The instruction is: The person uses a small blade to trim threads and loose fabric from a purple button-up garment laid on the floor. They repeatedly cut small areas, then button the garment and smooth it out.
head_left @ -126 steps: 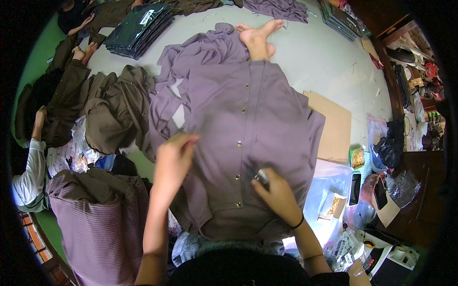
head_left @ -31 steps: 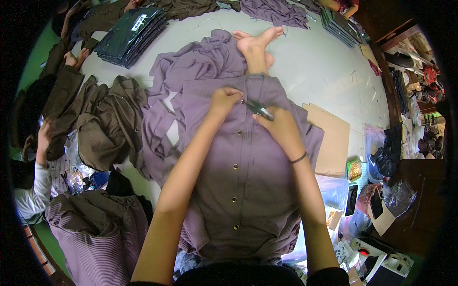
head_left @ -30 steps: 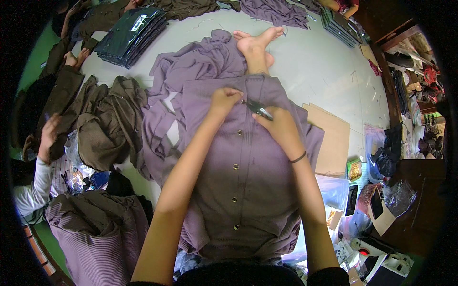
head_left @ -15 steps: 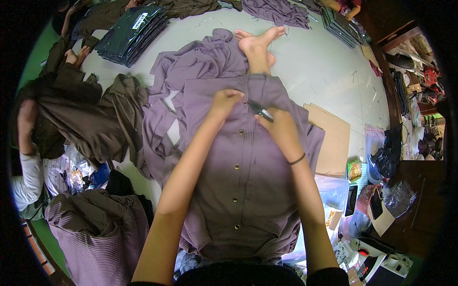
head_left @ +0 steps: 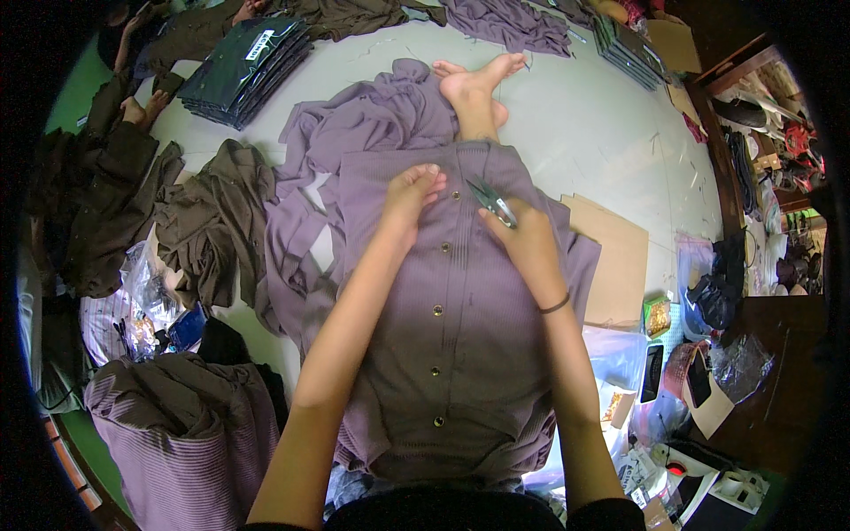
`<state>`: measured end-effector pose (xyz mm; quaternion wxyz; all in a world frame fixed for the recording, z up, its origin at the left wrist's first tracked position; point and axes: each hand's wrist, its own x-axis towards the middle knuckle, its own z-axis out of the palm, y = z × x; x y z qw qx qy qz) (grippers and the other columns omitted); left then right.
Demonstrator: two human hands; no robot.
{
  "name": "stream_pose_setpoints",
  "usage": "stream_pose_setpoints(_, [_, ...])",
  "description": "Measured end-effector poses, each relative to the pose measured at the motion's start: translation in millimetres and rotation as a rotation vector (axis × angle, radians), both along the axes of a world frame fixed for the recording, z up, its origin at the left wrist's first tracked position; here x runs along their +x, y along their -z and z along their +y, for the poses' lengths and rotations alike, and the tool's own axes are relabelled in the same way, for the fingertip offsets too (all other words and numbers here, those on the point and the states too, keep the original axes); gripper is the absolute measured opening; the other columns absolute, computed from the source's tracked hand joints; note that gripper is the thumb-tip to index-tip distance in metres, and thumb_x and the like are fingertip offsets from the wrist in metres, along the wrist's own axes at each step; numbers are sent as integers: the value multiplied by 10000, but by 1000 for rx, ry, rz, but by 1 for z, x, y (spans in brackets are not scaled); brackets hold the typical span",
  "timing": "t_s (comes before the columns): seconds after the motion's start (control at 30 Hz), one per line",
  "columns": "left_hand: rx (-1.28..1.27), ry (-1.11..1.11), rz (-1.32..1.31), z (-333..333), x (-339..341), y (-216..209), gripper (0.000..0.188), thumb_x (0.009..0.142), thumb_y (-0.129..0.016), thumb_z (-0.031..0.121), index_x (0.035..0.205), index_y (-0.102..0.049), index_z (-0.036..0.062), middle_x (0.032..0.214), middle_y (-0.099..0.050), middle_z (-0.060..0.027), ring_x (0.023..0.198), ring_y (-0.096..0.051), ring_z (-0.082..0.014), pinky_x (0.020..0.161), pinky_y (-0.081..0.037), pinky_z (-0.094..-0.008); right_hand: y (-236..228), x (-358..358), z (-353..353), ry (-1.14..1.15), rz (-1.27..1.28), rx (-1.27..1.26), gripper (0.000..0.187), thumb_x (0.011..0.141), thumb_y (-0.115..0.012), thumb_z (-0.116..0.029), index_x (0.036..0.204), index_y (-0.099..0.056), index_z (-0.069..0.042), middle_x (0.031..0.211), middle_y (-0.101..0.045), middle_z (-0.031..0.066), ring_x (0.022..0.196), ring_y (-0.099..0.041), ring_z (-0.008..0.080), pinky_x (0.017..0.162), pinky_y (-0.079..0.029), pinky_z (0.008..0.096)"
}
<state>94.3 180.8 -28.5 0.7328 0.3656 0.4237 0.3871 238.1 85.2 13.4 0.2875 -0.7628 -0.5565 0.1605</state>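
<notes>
A mauve ribbed shirt (head_left: 390,292) lies spread over my lap, its row of dark buttons running down the middle. My right hand (head_left: 527,237) holds a pair of thread snips (head_left: 496,203) above the upper part of the placket. The blades are apart and point toward the upper left, beside the top visible button (head_left: 456,196). Left of that button, my left hand (head_left: 411,203) is closed with thumb and fingertips together, just over the cloth. Whatever it pinches, if anything, is too small to see.
More mauve cloth (head_left: 372,111) is heaped beyond my lap, by a bare foot (head_left: 474,88). Brown garments (head_left: 217,203) lie to the left. Black folded packs (head_left: 243,75) are stacked at the far left. Cardboard (head_left: 611,257) and plastic bags (head_left: 611,358) lie on the right.
My left hand has drawn slightly back from the placket, its fingers more curled. In my right hand the snips have turned, their blades now visibly apart. A co-worker's arm at left has moved away.
</notes>
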Motion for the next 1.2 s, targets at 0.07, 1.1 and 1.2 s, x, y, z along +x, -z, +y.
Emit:
stream_pose_setpoints(0.07, [91,-13,27,-7,-5,-12,197,846,-554,187,961,-544,27,827,-583,-24,755,-541,-114,717,-418,-219,1,2,-4,-3,20,32,366,741,-643,-331,685,-546,17,603,-540,208,557,-543,358,510,-416,384])
stream_pose_setpoints(1.1, [521,16,1482,-254,-226,-44,226,765,-603,137,649,-483,-16,560,-500,-173,507,-492,-359,481,-389,-387,-25,-32,-187,-82,320,-241,170,774,-578,-137,813,-486,1,730,-540,171,656,-536,338,597,-418,371])
stream_pose_setpoints(1.2, [823,60,1149,-240,-195,-71,157,734,-639,140,705,-547,15,704,-550,-130,652,-512,-295,609,-394,-364,-29,-40,-196,-158,308,-233,187,763,-598,-149,804,-507,9,756,-532,173,686,-534,330,601,-414,364])
